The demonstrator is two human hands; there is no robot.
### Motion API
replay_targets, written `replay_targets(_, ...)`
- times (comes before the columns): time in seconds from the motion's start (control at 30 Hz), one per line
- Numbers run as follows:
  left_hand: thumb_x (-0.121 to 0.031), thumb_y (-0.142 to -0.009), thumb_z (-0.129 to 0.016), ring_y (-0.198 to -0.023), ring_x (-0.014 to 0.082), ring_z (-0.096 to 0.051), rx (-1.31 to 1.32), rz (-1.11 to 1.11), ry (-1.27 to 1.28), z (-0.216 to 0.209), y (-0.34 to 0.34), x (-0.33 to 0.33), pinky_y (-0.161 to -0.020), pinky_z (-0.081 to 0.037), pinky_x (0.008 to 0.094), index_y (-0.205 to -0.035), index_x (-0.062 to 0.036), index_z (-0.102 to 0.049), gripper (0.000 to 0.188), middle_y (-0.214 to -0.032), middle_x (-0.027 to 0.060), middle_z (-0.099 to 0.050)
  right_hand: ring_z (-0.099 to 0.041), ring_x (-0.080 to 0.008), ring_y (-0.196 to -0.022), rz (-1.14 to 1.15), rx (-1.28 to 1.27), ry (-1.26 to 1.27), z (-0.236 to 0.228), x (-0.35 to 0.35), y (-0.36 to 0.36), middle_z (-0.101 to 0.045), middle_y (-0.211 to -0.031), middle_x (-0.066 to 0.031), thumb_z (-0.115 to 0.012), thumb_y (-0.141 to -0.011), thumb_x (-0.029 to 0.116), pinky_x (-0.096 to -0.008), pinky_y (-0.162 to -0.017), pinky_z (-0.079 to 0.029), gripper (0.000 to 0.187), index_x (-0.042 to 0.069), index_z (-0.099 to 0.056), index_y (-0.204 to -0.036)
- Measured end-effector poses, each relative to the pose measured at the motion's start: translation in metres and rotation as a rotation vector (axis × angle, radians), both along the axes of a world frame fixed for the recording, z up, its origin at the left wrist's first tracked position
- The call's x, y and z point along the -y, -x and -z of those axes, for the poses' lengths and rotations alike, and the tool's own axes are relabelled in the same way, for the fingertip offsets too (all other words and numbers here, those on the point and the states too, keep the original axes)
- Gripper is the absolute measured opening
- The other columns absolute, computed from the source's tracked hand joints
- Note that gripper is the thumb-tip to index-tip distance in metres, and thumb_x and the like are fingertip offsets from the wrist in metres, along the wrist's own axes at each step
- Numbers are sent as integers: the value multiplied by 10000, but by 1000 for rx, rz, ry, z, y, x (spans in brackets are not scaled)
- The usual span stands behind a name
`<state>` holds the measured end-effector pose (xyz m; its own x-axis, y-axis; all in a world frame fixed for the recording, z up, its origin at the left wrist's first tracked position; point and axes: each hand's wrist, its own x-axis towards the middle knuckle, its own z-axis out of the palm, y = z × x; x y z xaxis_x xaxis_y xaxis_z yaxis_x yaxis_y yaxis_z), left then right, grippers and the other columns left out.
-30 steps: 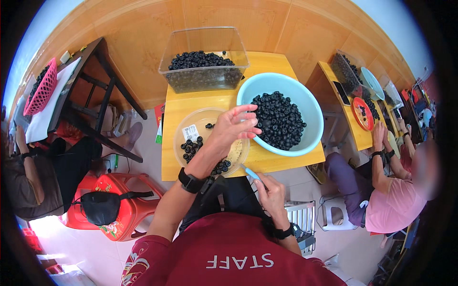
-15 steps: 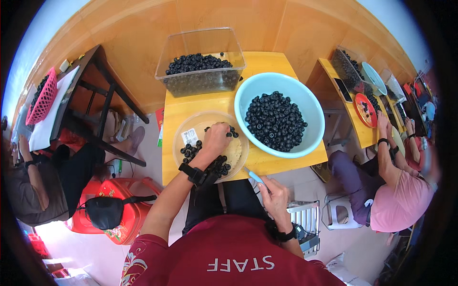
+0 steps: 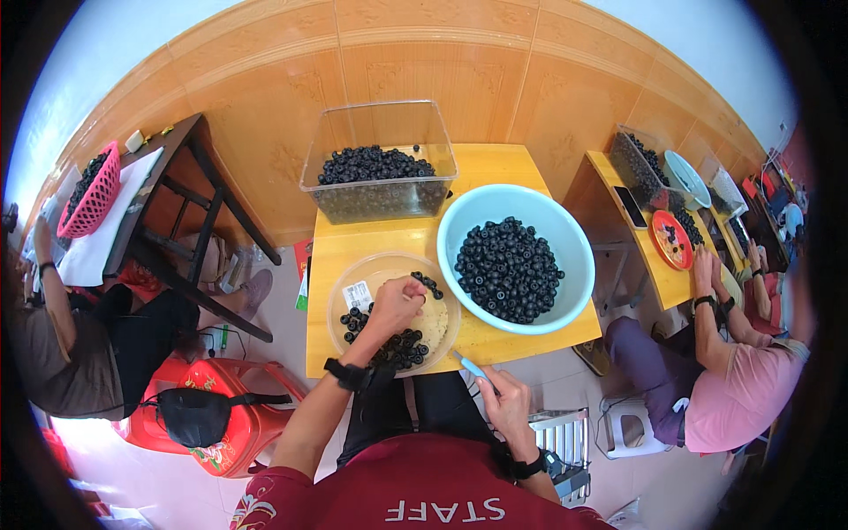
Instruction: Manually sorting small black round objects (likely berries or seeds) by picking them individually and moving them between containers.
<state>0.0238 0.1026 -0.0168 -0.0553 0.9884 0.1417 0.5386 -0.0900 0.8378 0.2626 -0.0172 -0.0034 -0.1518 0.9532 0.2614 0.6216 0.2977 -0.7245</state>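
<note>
Over a shallow round clear tray (image 3: 449,329) with a white label is my left hand (image 3: 397,305), its fingers pinched together; whatever they may hold is too small to make out. Small black ring-shaped parts (image 3: 409,352) lie in the tray below that hand, and a few more sit beside its fingertips. Close to the table's front edge, my right hand (image 3: 507,402) is closed around the light-blue handle of a small knife (image 3: 473,367), which points toward the tray. A pale blue basin (image 3: 574,256) behind my right hand holds a heap of the same black parts.
At the back of the yellow table (image 3: 353,243) stands a clear plastic box (image 3: 380,205) partly filled with black parts. A red stool (image 3: 256,433) is to my left, near a dark table with a pink basket (image 3: 95,199). Co-workers sit at both sides; a red plate (image 3: 669,240) lies on the right-hand table.
The whole scene sits lower in the picture as my head has tilted up. My left fingertips have drawn back slightly from the parts at the tray's right. My right hand still grips the knife.
</note>
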Motion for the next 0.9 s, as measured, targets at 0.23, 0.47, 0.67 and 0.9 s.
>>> replay_targets(0.23, -40, -892, -523, -758, 107, -610, 942, 32, 441, -16, 25, 57, -696, -509, 214, -996, -26, -597, 129, -929, 58, -635, -589, -342, -588, -36, -12, 4, 0, 0, 7, -598, -693, -139, -648, -842, 176, -412, -508, -435, 160, 50, -668, -938)
replay_targets(0.47, -25, -885, -573, -751, 103, -569, 1317, 38, 387, -7, 27, 84, -708, -479, 213, -1102, 12, -592, 221, -893, 40, -608, -584, -338, -598, -58, -55, 23, -6, -4, 20, -589, -694, -158, -648, -837, 126, -402, -514, -431, 146, 35, -665, -949)
replay_targets(0.67, -41, -883, -598, -769, 104, -624, 1474, 154, 375, -5, 23, 85, -710, -527, 206, -1090, -2, -580, 211, -963, 99, -652, -562, -287, -543, -94, -98, -53, -26, -17, 31, -578, -667, -144, -641, -837, 91, -357, -489, -417, 153, 22, -667, -970)
replay_targets(0.9, -43, -880, -607, -769, 109, -632, 1518, 159, 370, -8, 19, 90, -710, -534, 212, -1059, -22, -593, 180, -951, 78, -653, -534, -227, -503, -159, -88, -35, -36, -19, 48, -564, -649, -115, -654, -831, 95, -329, -468, -408, 155, 29, -673, -970)
